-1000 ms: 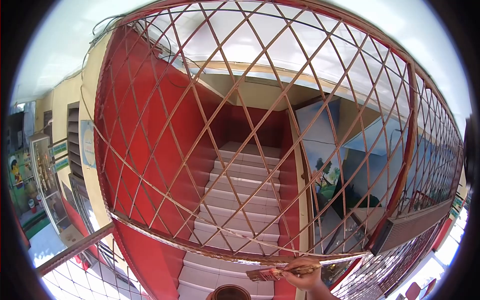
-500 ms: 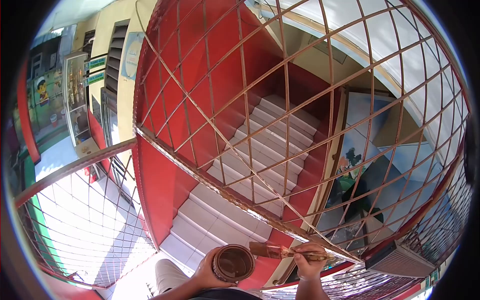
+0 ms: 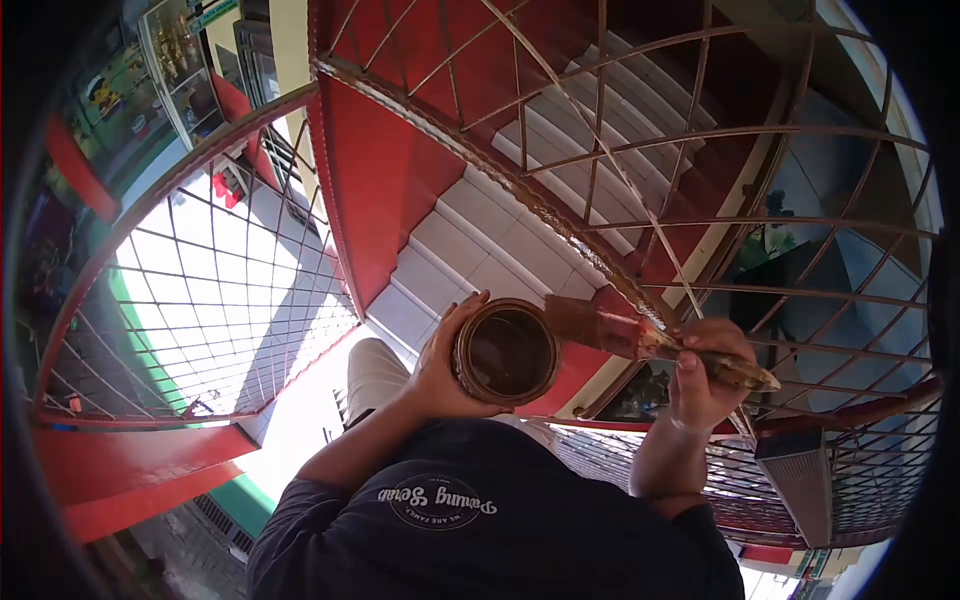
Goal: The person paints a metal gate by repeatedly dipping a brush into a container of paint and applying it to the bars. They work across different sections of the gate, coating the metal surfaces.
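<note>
My left hand wraps around the side of a round open can with dark brown paint in it and brown smears on its rim. In my right hand is a wide paintbrush, gripped by its stained handle. Its brown-coated bristles point left and lie close to the can's right rim. Just beyond the brush runs a metal rail with patchy brown and whitish paint, part of a lattice grille of thin brown bars.
Behind the grille, pale tiled steps rise between red walls. A second lattice panel stands on the left over bright floor. At the lower right is a grey ribbed box. A glass cabinet stands at the upper left.
My view has tilted down, so my dark shirt shows and the grille sits higher. Both hands, with can and brush, appear higher and larger. The brush remains beside the can.
</note>
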{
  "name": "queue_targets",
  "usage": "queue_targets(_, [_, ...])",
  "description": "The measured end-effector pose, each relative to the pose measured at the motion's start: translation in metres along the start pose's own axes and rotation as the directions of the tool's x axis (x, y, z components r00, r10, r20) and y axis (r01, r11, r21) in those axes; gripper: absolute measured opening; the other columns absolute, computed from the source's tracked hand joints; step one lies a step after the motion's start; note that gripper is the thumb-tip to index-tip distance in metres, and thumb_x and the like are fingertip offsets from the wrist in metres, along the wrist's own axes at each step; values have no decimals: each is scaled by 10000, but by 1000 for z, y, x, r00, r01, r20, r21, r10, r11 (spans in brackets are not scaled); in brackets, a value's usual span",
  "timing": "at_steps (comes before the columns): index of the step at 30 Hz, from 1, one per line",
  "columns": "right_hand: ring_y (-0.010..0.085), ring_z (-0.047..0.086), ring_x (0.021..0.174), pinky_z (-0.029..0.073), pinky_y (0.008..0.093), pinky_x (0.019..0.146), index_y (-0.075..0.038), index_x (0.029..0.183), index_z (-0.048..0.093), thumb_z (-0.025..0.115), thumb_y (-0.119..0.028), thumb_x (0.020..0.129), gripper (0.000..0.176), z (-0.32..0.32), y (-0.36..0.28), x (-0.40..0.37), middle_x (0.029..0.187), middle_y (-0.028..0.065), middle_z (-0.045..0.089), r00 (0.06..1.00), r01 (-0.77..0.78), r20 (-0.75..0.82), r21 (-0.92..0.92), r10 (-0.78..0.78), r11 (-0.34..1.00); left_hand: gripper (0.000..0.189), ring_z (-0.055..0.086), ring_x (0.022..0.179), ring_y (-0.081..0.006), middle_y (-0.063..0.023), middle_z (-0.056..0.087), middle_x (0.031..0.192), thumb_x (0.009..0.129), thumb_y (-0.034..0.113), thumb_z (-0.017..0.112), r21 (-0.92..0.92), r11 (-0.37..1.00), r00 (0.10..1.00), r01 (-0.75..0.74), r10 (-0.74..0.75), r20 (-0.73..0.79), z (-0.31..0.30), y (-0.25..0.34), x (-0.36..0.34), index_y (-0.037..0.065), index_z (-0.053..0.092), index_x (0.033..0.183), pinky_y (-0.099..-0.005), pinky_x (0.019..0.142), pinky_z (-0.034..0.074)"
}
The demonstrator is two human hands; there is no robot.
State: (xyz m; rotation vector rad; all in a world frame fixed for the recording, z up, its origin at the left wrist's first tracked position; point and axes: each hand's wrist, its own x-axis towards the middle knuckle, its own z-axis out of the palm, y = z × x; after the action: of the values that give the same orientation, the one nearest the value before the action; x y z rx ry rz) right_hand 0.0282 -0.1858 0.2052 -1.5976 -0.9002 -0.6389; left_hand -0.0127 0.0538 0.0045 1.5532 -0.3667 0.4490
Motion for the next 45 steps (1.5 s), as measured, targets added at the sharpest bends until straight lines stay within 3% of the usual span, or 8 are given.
queue_targets(3, [180, 667, 791, 527, 279, 714, 33, 897, 665, 771, 3, 765, 172, 9, -7, 14, 864, 136, 682, 987, -129, 98, 40, 124, 991, 1181, 599, 1223, -370, -197, 570, 1345, 491, 382, 980, 130, 989, 993, -73, 83, -78, 3, 10, -3, 35, 361, 1435, -461, 1022, 482])
queue_targets(9, [131, 692, 736, 539, 261, 631, 24, 866, 694, 799, -19, 771, 148, 54, -9, 20, 802, 97, 700, 820, -483, 324, -51, 472, 874, 1187, 554, 1280, -331, -207, 509, 1392, 529, 253, 992, 97, 994, 998, -51, 55, -44, 4, 3, -9, 42, 287, 1461, -444, 1059, 474])
queue_targets(16, [85, 687, 711, 540, 236, 628, 14, 856, 694, 787, -49, 804, 123, 73, 14, 20, 739, 65, 709, 731, -250, 555, -325, 398, 912, 1183, 567, 1269, -318, -222, 502, 1379, 554, 219, 1000, 157, 976, 986, -153, 160, -37, 5, 7, -6, 46, 269, 1468, -432, 1049, 494])
queue_targets(22, [116, 680, 772, 537, 249, 679, 16, 921, 670, 742, 49, 802, 142, 66, -4, 33, 843, 65, 685, 749, -424, 471, -199, 466, 883, 1197, 591, 1239, -333, -228, 519, 1363, 525, 300, 1009, 227, 959, 983, -170, 182, -35, -1, 10, -3, 33, 305, 1455, -430, 1019, 510])
queue_targets(25, [115, 688, 690, 531, 262, 599, 5, 851, 693, 790, -28, 785, 122, 80, 14, 21, 733, 63, 689, 747, -175, 583, -290, 319, 941, 1204, 591, 1238, -341, -228, 522, 1368, 518, 325, 1009, 272, 946, 979, -176, 196, -50, 0, 17, -2, 29, 310, 1453, -436, 1021, 505])
queue_targets(29, [154, 695, 681, 530, 282, 590, 5, 846, 688, 793, 19, 757, 138, 73, 6, 20, 771, 106, 694, 755, -475, 442, -142, 484, 869, 1188, 584, 1243, -362, -224, 528, 1372, 509, 355, 991, 313, 938, 981, -151, 180, -67, -5, 20, -1, 28, 341, 1448, -464, 1034, 482])
queue_targets(36, [194, 730, 723, 569, 272, 616, -11, 889, 713, 817, -2, 725, 194, 37, 1, 25, 803, 122, 720, 740, 40, 670, -127, 56, 991, 1127, 563, 1257, -391, -223, 542, 1363, 521, 380, 954, 311, 947, 985, -77, 120, -123, -6, 15, -7, 33, 399, 1438, -503, 1047, 449])
queue_targets(45, [221, 732, 774, 595, 315, 677, 12, 887, 704, 790, 13, 716, 191, -7, -8, 19, 842, 150, 725, 777, 5, 612, -239, 147, 971, 1131, 584, 1230, -392, -219, 556, 1347, 534, 400, 956, 386, 914, 978, -126, 179, -106, -8, 19, -2, 39, 383, 1439, -506, 1026, 458])
